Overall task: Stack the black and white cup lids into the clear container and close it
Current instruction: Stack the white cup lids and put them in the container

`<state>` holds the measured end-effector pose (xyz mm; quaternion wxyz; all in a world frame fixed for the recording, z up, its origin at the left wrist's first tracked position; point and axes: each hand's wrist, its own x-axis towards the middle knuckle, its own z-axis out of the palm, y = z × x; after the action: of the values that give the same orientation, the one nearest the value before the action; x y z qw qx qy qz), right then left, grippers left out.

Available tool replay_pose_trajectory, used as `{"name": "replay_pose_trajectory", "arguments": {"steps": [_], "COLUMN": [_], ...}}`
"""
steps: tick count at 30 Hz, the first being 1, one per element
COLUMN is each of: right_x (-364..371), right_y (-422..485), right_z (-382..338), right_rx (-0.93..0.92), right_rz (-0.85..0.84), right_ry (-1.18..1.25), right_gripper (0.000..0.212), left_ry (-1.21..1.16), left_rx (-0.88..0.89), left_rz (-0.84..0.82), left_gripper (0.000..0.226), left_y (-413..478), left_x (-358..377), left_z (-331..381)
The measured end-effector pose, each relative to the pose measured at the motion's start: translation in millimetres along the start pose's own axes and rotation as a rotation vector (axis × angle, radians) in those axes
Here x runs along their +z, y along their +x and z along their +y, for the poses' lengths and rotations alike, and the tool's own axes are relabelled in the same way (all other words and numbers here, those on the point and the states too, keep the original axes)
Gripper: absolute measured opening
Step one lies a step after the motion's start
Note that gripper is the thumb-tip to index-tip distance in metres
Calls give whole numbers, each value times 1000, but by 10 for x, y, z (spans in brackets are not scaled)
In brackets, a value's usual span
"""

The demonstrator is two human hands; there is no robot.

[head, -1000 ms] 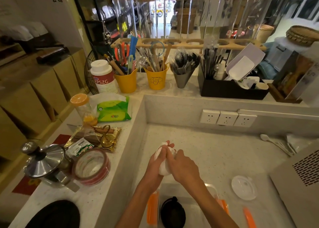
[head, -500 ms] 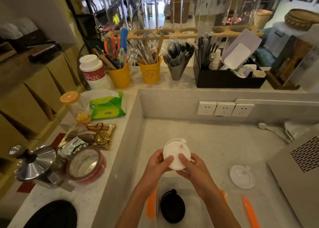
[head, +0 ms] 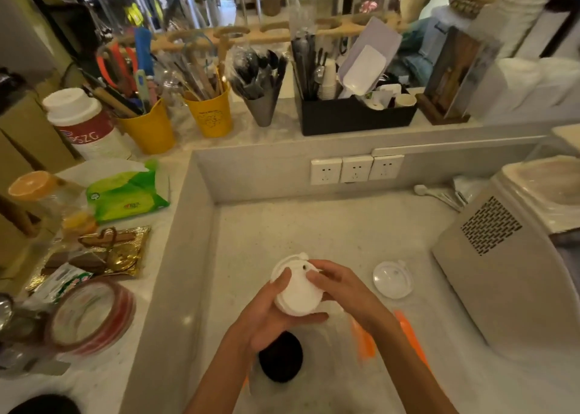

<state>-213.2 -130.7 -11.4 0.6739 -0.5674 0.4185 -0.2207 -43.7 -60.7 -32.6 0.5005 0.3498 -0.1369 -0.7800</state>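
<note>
Both my hands hold a stack of white cup lids (head: 298, 291) over the lower counter. My left hand (head: 270, 316) cups the stack from below and the left, thumb on top. My right hand (head: 339, 288) grips its right edge with fingers curled over the top. Just beneath the hands sits the clear container (head: 342, 369) with orange clips (head: 364, 341), blurred. A black lid (head: 280, 358) lies inside it. Another white lid (head: 392, 278) lies alone on the counter to the right.
A beige appliance (head: 502, 272) stands at the right. A raised ledge (head: 175, 256) at the left carries a tape roll (head: 91, 316), snack packets and a green tissue pack (head: 125, 194). Yellow utensil buckets (head: 208, 115) and a black organiser (head: 354, 115) line the back shelf.
The lid stack has come down and nearer to me, now just above the container. My left hand has shifted under it. The view has tilted down.
</note>
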Motion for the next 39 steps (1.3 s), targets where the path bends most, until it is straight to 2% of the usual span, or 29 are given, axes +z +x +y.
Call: {"name": "replay_pose_trajectory", "arguments": {"steps": [2, 4, 7, 9, 12, 15, 17, 18, 20, 23, 24, 27, 29, 32, 36, 39], "right_x": [-107, -300, -707, -987, -1166, -1107, -1079, -1081, -1085, -831, -696, -242, 62, 355, 318, 237], "right_y": [53, 136, 294, 404, 454, 449, 464, 494, 551, 436, 361, 151, 56, -9, -20, -5], "right_z": [-57, -43, 5, 103, 388, 719, 791, 775, 652, 163, -28, -475, -605, -602, -526, -509], "right_rx": [-77, -98, -32, 118, 553, 665, 625, 578, 416, 64, -33, -269, -373, -407, -404, -393], "right_rz": [39, 134, 353, 451, 342, 356, 391, 396, 338, 94, 13, -161, -230, -268, -208, -222], "right_ry": [-171, -331, -367, -646, -1005, -1133, -1156, -1091, -798, -164, -55, 76, 57, -128, -360, -480], "right_gripper": [20, 23, 30, 41, 71, 72, 67, 67, 71, 72, 72, 71, 71, 77, 87, 92], "left_ry": [38, 48, -46, -145, -241, -282, -323, -341, -367, -376, -382, -352, -277, -262, -235, -145], "left_rx": [25, 26, 50, 91, 135, 166, 189, 203, 221, 216, 205, 158, 134, 100, 121, 104], "left_rz": [-22, 12, 46, 24, -20, -3, 36, 55, 93, 155, 152, 70, 2, -15, 2, 7], "left_gripper": [45, 57, 72, 71, 69, 62, 68, 73, 78, 81, 83, 85, 85, 84, 85, 90], "left_y": [103, 205, 295, 304, 249, 149, 86, 52, -7, -45, -44, -45, -59, -136, -299, -380], "left_x": [54, 89, 96, 76, 9, -39, -82, -98, -119, -104, -96, -78, -79, -123, -206, -185], "left_z": [-17, -16, -11, 28, 94, 129, 133, 134, 142, 171, 177, 181, 161, 144, 181, 231]}}
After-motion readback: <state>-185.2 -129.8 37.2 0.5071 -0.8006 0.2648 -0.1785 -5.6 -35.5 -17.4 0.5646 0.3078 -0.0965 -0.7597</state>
